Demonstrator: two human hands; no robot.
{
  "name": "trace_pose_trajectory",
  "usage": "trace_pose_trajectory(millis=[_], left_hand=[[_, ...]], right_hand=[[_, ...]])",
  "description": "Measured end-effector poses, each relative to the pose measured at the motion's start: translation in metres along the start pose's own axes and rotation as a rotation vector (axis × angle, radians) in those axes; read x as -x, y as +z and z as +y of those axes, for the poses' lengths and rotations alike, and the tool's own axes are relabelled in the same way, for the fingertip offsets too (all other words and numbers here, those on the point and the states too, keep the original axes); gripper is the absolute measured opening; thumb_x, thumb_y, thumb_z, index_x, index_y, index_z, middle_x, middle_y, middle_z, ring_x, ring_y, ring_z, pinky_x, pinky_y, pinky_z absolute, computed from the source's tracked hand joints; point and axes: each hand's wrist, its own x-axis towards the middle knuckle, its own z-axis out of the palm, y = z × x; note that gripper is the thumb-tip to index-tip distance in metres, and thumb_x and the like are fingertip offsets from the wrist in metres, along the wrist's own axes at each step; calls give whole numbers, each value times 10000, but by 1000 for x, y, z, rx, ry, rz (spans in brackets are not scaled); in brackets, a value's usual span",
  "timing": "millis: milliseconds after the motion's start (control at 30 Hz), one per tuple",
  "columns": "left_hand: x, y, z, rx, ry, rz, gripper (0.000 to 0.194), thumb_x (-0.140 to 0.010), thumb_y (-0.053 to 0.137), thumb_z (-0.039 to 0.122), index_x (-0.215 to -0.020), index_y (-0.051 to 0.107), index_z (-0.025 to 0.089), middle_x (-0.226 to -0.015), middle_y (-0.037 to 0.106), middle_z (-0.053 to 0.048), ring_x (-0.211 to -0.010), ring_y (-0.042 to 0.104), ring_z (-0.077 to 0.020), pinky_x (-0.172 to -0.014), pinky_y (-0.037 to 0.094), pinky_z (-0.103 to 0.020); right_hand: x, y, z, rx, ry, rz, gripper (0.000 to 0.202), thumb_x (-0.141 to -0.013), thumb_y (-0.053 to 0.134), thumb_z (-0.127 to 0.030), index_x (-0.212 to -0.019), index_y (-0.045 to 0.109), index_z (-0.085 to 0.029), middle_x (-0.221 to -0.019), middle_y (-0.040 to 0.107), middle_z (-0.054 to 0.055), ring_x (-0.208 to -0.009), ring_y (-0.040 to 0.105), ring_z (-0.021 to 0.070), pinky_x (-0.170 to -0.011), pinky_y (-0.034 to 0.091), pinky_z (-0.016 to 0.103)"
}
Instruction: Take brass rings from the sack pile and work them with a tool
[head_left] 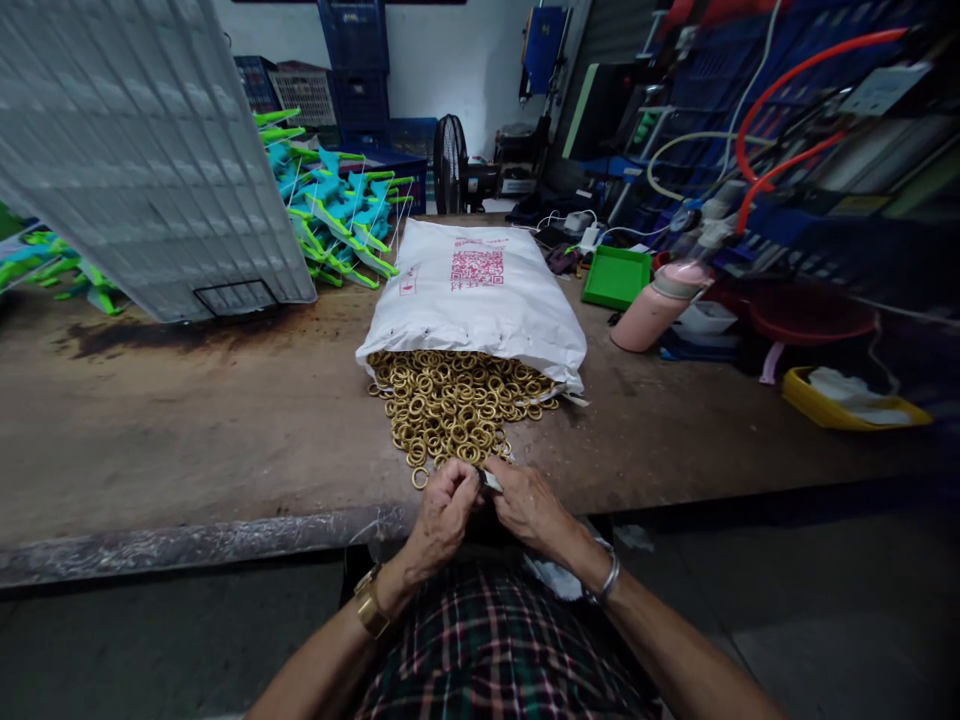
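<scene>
My left hand [444, 510] is closed, fingers pinched together at the table's front edge, just in front of a pile of gold-coloured rings [450, 405]. Beside it, my right hand [529, 505] is closed around a small whitish piece [491, 481] that sticks out between the two hands. Something small and dark shows at the left fingertips, too small to name. The rings spill from the open mouth of a white sack [480, 285] with red print, which lies on the brown table [225, 420].
A large grey-white crate [150, 150] stands tilted at the left, near green and blue plastic parts [337, 215]. To the right are a green tray [616, 277], a pink bottle [656, 310] and a yellow tray [855, 405]. A black fan [451, 165] stands behind.
</scene>
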Motion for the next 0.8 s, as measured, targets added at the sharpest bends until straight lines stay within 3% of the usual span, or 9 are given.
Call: trace_pose_trajectory(millis=[133, 233, 300, 400, 533, 633, 733, 800], left_hand=[[11, 3, 16, 48, -29, -72, 327, -824, 486, 476, -697, 467, 175, -595, 428, 47, -495, 324, -67, -475, 260, -210], [19, 7, 32, 143, -93, -175, 325, -810, 510, 484, -721, 481, 172, -610, 472, 35, -483, 337, -57, -448, 247, -199], [18, 7, 36, 284, -165, -181, 330, -785, 542, 492, -720, 471, 176, -608, 485, 37, -448, 323, -46, -407, 216, -187], [12, 5, 32, 444, -259, -134, 349, -768, 553, 505, -727, 498, 163, -618, 485, 32, -431, 322, -38, -366, 190, -171], [6, 1, 22, 521, -296, -85, 309, -758, 587, 447, -721, 528, 145, -673, 544, -2, -444, 386, -41, -349, 222, -162], [5, -2, 17, 640, -351, -35, 200, -751, 600, 353, -791, 525, 172, -701, 584, -1, -434, 428, -49, -346, 242, -158], [5, -6, 13, 752, -416, -20, 230, -728, 620, 282, -921, 552, 176, -679, 578, 9, -468, 473, -59, -360, 271, -146], [4, -8, 9, 809, -446, -14, 203, -715, 640, 268, -865, 574, 147, -685, 575, 0, -514, 508, -62, -385, 309, -141]], right_hand=[[-5, -6, 11, 58, 118, 8, 243, -742, 373, -74, -885, 548, -163, -723, 616, 61, -615, 502, 146, -558, 248, 256], [-9, -11, 35, 113, 258, 93, 228, -803, 352, -118, -883, 561, -160, -678, 605, 62, -573, 487, 146, -550, 236, 267], [-12, -13, 50, 117, 307, 164, 218, -825, 350, -146, -866, 563, -163, -662, 598, 57, -574, 488, 146, -558, 246, 264], [-18, -12, 59, 102, 347, 212, 199, -851, 367, -211, -843, 561, -173, -677, 610, 51, -588, 502, 144, -561, 251, 258], [-28, -5, 51, 132, 335, 213, 181, -856, 415, -277, -889, 567, -183, -789, 653, 58, -664, 550, 153, -571, 247, 256], [-35, -3, 45, 201, 332, 194, 160, -841, 433, -225, -905, 570, -176, -846, 659, 71, -723, 573, 163, -584, 246, 261], [-39, -4, 43, 251, 355, 152, 161, -826, 425, -178, -902, 567, -170, -852, 657, 75, -739, 584, 168, -579, 244, 268], [-41, -5, 44, 274, 356, 140, 161, -820, 425, -168, -904, 561, -170, -869, 654, 75, -754, 590, 171, -580, 252, 269]])
